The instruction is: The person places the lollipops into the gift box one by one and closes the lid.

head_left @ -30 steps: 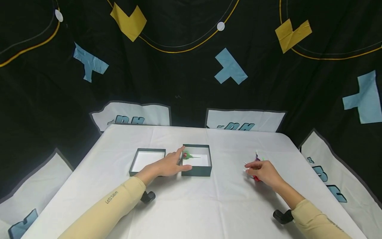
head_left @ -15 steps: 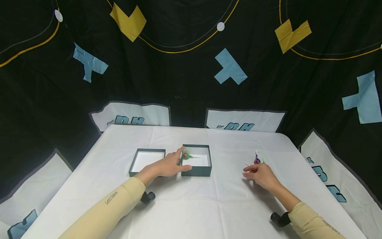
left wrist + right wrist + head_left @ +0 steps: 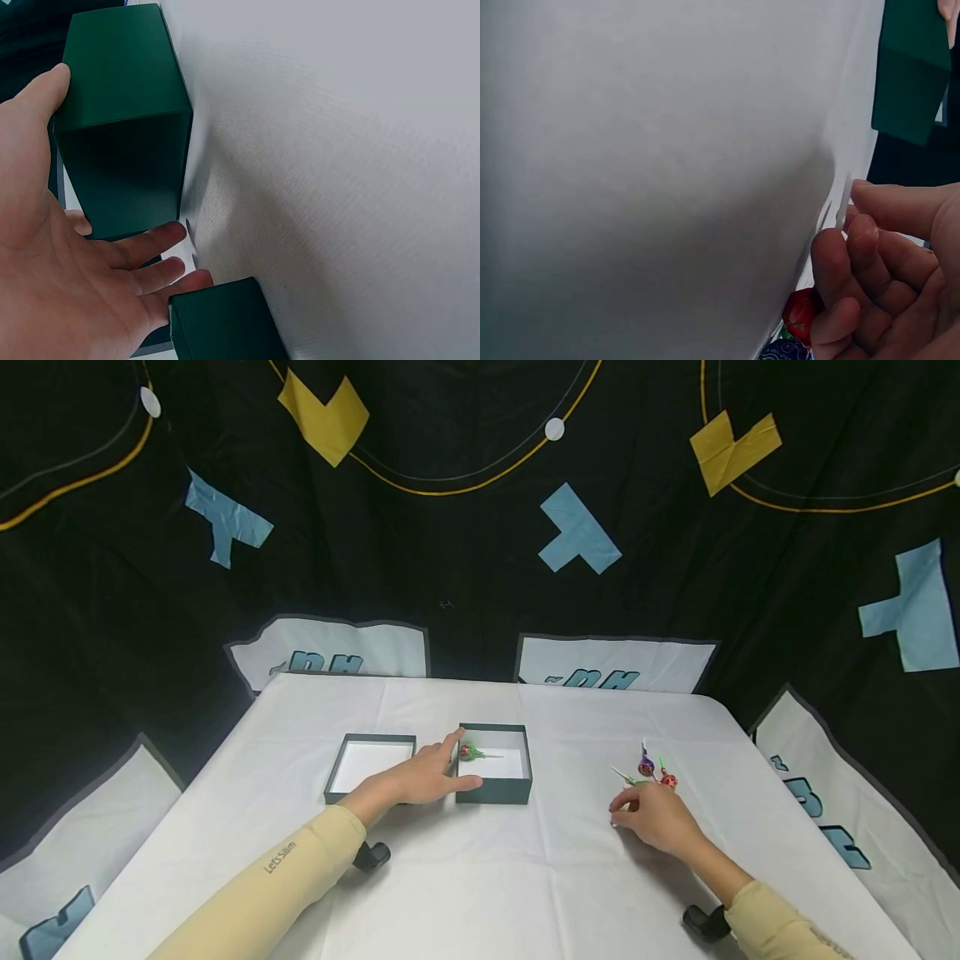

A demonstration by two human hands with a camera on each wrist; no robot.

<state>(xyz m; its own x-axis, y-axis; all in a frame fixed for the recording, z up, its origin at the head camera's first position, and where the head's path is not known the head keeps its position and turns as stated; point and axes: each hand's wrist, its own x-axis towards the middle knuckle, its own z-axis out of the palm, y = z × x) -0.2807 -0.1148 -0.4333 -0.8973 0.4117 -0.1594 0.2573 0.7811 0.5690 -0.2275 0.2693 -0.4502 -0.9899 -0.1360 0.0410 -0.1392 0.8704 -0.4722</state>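
My left hand [image 3: 427, 774] rests against the left side of a dark green box [image 3: 495, 791], its thumb on the front wall and index fingertip at the far left corner. Its other fingers are spread and straight in the left wrist view. A green-wrapped lollipop [image 3: 468, 751] lies inside the box. Between thumb and fingertips, my right hand [image 3: 660, 814] pinches a lollipop by its thin white stick [image 3: 844, 204]; the candy end is hidden. Just beyond that hand lie a purple lollipop [image 3: 646, 767], a red lollipop [image 3: 668, 779] and a green-wrapped lollipop [image 3: 632, 780], partly covered by the fingers.
A shallow box lid [image 3: 367, 764] with a white inside lies left of the box, close by my left forearm. White cloth [image 3: 570, 860] covers the table. Behind it hangs a black curtain [image 3: 450, 552] with yellow and blue shapes.
My right hand has drawn slightly back towards me and left, uncovering the purple and red lollipops. The red shape earlier seen under it is now out of sight. My left hand has stayed still.
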